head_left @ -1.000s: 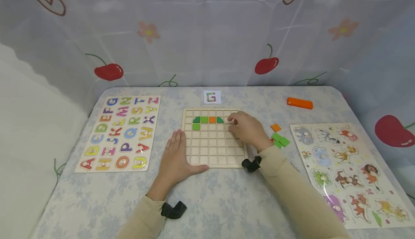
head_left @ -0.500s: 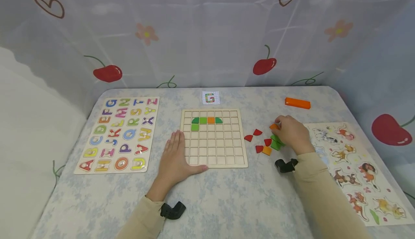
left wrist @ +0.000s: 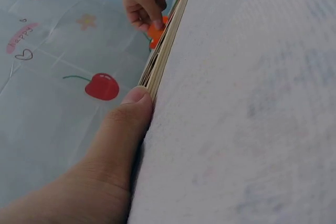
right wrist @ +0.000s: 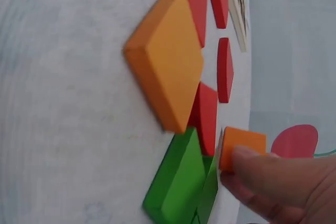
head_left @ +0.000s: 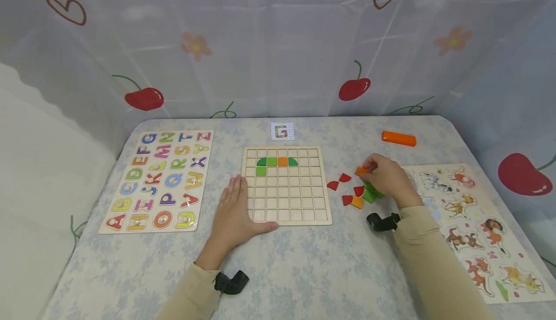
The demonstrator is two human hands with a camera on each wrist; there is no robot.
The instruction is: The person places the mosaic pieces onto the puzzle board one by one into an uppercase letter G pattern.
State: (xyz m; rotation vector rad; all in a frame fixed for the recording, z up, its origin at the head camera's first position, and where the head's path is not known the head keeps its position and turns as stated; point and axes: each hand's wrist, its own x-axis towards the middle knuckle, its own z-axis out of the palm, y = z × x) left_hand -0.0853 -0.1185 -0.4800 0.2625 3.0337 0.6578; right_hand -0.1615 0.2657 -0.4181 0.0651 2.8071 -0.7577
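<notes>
Meanwhile the right hand (head_left: 388, 177) pinches a small orange square (head_left: 361, 170), lifted and tilted on edge; the left hand (head_left: 236, 211) lies flat.

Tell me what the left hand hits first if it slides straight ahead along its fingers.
Probably nothing: the left hand lies along the wooden grid board's left edge, fingers pointing up bare flowered tablecloth; depth is uncertain.

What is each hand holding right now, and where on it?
The right hand pinches a small orange tile by its edges with the fingertips. The left hand holds nothing; it rests flat against the grid board.
</notes>
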